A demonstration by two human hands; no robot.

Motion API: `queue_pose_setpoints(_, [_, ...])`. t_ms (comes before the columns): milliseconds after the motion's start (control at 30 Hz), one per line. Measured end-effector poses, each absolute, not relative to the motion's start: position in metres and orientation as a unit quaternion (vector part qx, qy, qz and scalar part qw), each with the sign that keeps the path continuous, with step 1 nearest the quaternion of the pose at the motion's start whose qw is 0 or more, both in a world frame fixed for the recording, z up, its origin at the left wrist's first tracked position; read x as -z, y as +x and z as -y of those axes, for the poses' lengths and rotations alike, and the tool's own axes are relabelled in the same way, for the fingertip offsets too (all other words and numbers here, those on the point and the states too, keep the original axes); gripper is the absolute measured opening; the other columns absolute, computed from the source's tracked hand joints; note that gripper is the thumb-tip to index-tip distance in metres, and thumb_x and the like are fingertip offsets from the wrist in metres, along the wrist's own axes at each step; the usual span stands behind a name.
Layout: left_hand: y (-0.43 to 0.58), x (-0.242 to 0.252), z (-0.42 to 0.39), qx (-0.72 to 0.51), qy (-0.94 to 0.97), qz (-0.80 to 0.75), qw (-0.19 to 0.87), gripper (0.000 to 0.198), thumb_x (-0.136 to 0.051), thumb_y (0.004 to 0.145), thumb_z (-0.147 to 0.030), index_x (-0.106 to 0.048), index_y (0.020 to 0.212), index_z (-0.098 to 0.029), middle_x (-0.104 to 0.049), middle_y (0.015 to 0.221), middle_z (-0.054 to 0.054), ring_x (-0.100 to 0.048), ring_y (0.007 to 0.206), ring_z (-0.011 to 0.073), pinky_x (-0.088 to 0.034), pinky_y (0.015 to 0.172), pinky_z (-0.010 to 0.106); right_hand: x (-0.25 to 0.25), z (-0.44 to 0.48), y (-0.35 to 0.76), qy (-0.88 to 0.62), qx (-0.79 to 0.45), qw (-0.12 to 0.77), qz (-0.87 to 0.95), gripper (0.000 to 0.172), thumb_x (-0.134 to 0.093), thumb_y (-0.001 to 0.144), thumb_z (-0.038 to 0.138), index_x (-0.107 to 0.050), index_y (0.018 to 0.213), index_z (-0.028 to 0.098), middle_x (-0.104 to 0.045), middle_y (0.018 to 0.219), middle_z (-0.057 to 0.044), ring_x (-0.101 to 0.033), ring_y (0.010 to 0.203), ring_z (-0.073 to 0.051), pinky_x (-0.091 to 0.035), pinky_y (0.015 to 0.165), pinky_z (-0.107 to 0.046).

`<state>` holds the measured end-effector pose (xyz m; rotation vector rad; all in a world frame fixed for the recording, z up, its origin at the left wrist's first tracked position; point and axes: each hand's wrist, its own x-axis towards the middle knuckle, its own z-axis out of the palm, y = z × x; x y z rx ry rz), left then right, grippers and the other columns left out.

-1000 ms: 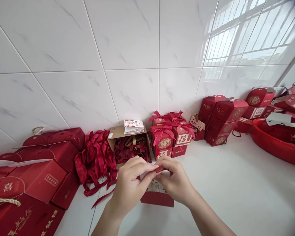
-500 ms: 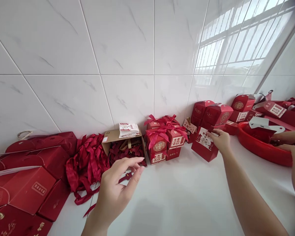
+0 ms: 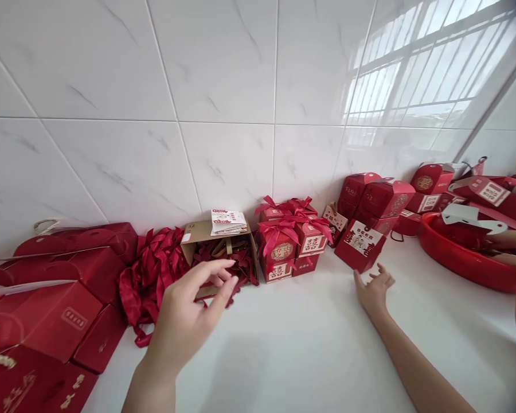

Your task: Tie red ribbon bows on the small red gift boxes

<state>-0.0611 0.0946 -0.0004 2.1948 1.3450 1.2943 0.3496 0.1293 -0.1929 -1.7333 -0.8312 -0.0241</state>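
My left hand point(image 3: 189, 312) hovers open, fingers stretched toward a cardboard box point(image 3: 202, 234) filled with dark red ribbons. A heap of loose red ribbons point(image 3: 152, 269) lies just left of that box. My right hand point(image 3: 373, 288) is open and empty, fingers spread, a little in front of a small red gift box point(image 3: 361, 245) with a white label that stands on the white counter point(image 3: 327, 344). Between the two hands sits a stack of red gift boxes tied with ribbon bows point(image 3: 288, 244).
Large red gift bags and boxes point(image 3: 55, 298) fill the left side. More red boxes point(image 3: 382, 201) are stacked against the tiled wall at right. A red basin point(image 3: 464, 258) holds further boxes, and another person's arm point(image 3: 509, 241) reaches across it at the far right.
Both hands were together on a small red box in front of me. My right hand carried it to the right, set it down and let go; my left hand moved toward the ribbon box.
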Motion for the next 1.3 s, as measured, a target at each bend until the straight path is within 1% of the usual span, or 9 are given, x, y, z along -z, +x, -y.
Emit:
queue_pose_setpoints(167, [-0.109, 0.018, -0.129, -0.221, 0.691, -0.669, 0.163, 0.031, -0.058, 0.079, -0.045, -0.064, 0.097, -0.020, -0.071, 0.082, 0.004, -0.067, 0.069, 0.0198, -0.048, 0.056, 0.026, 0.230, -0.060, 0.271, -0.722, -0.076, 0.512, 0.459, 0.064, -0.053, 0.081, 0.044, -0.034, 0.136, 0.017, -0.035, 0.131, -0.019, -0.047, 0.119, -0.035, -0.047, 0.093, -0.051])
queue_pose_setpoints(333, [-0.121, 0.056, -0.165, -0.118, 0.660, -0.717, 0.190, 0.031, -0.064, 0.073, -0.038, -0.064, 0.097, -0.018, -0.072, 0.087, 0.007, -0.067, 0.072, 0.0212, -0.045, 0.057, 0.025, 0.231, -0.001, 0.197, -0.533, -0.075, 0.239, 0.808, 0.048, -0.045, 0.091, 0.029, -0.041, 0.138, 0.039, -0.032, 0.151, -0.005, -0.039, 0.133, -0.033, -0.041, 0.103, -0.055])
queue_pose_setpoints(467, [-0.098, 0.076, -0.177, -0.128, 0.662, -0.720, 0.163, 0.031, -0.069, 0.069, -0.031, -0.065, 0.099, -0.021, -0.071, 0.092, 0.006, -0.066, 0.078, 0.0214, -0.047, 0.063, 0.025, 0.209, 0.001, 0.187, -0.536, -0.107, 0.163, 0.822, 0.045, -0.039, 0.095, 0.037, -0.047, 0.138, 0.027, -0.038, 0.148, -0.010, -0.043, 0.131, -0.031, -0.041, 0.104, -0.053])
queue_pose_setpoints(600, [-0.088, 0.071, -0.170, -0.175, 0.637, -0.747, 0.072, 0.030, -0.065, 0.077, -0.028, -0.064, 0.106, -0.021, -0.065, 0.113, 0.011, -0.055, 0.114, 0.0301, -0.045, 0.089, 0.036, 0.200, -0.002, 0.192, -0.551, -0.123, 0.146, 0.812, 0.047, -0.036, 0.096, 0.042, -0.048, 0.138, 0.024, -0.036, 0.148, -0.008, -0.040, 0.134, -0.029, -0.039, 0.107, -0.053])
queue_pose_setpoints(733, [-0.103, 0.062, -0.165, -0.233, 0.553, -0.799, -0.048, 0.050, -0.045, 0.092, -0.030, -0.034, 0.140, -0.018, -0.024, 0.151, 0.020, -0.011, 0.142, 0.0387, -0.024, 0.107, 0.057, 0.202, 0.002, 0.191, -0.555, -0.130, 0.158, 0.806, 0.049, -0.035, 0.096, 0.044, -0.048, 0.137, 0.022, -0.037, 0.148, -0.008, -0.037, 0.135, -0.029, -0.036, 0.109, -0.053])
queue_pose_setpoints(833, [-0.119, 0.074, -0.160, -0.212, 0.530, -0.820, -0.043, 0.049, -0.051, 0.091, -0.033, -0.042, 0.135, -0.013, -0.032, 0.145, 0.023, -0.032, 0.133, 0.0414, -0.036, 0.098, 0.059, 0.203, 0.004, 0.191, -0.551, -0.132, 0.174, 0.805, 0.049, -0.034, 0.096, 0.044, -0.050, 0.136, 0.022, -0.039, 0.148, -0.008, -0.037, 0.136, -0.028, -0.035, 0.110, -0.051])
queue_pose_setpoints(933, [-0.129, 0.099, -0.143, -0.182, 0.561, -0.807, -0.026, 0.036, -0.056, 0.090, -0.032, -0.053, 0.123, -0.016, -0.053, 0.128, 0.011, -0.055, 0.112, 0.0254, -0.048, 0.092, 0.048, 0.205, 0.005, 0.191, -0.547, -0.124, 0.203, 0.803, 0.048, -0.036, 0.095, 0.044, -0.052, 0.134, 0.021, -0.041, 0.146, -0.008, -0.038, 0.135, -0.027, -0.034, 0.111, -0.050])
queue_pose_setpoints(1167, [-0.127, 0.137, -0.042, -0.147, 0.643, -0.752, -0.003, 0.034, -0.040, 0.093, -0.019, -0.062, 0.119, -0.020, -0.040, 0.148, 0.012, -0.022, 0.142, 0.0340, -0.025, 0.111, 0.055, 0.205, 0.007, 0.196, -0.540, -0.124, 0.223, 0.802, 0.044, -0.038, 0.094, 0.041, -0.055, 0.131, 0.022, -0.045, 0.144, -0.009, -0.041, 0.133, -0.027, -0.033, 0.110, -0.051])
queue_pose_setpoints(1300, [-0.112, 0.161, 0.050, -0.119, 0.717, -0.683, 0.065, 0.034, -0.039, 0.092, -0.025, -0.066, 0.113, -0.030, -0.049, 0.143, 0.001, -0.039, 0.135, 0.0279, -0.037, 0.107, 0.048, 0.200, 0.024, 0.185, -0.520, -0.116, 0.241, 0.811, 0.040, -0.042, 0.092, 0.036, -0.059, 0.124, 0.020, -0.049, 0.140, -0.012, -0.043, 0.131, -0.030, -0.039, 0.106, -0.051])
